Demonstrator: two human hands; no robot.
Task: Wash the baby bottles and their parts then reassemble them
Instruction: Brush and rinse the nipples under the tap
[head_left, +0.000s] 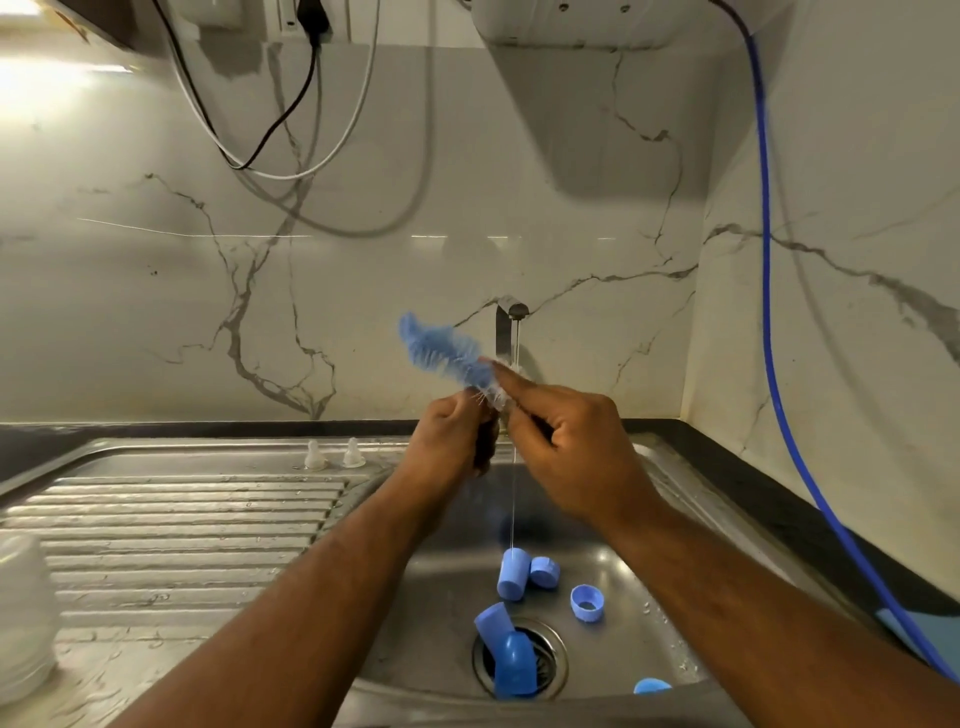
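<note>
Forearms enter from the bottom edge and meet over the sink (649, 545). Left hand (452, 431): fingers clenched round the dark handle of the brush (441, 351), blue bristles angled up-left, in front of the tap (511, 312). Right hand (566, 441): forefinger straight, tip at the bristle base; other fingers curled, cannot tell if they grasp the handle. Thin water (514, 493) falls behind the hands, partly hidden, onto a cap (511, 574) in the basin. Collar (544, 571) just beside it; second collar (587, 603) near, hole up. Another cap (492, 623) and a domed cap (513, 667) lie touching across the drain (545, 649). Two clear teats (315, 455) upright on the back rim, left of the hands. Drainboard (182, 519): clear bottle (23, 613) at far left, blurred, cut by the frame. Blue hose (765, 260) runs down the right wall over the dark desk (737, 467). Cables (283, 176) loop on the marble wall (156, 312).
</note>
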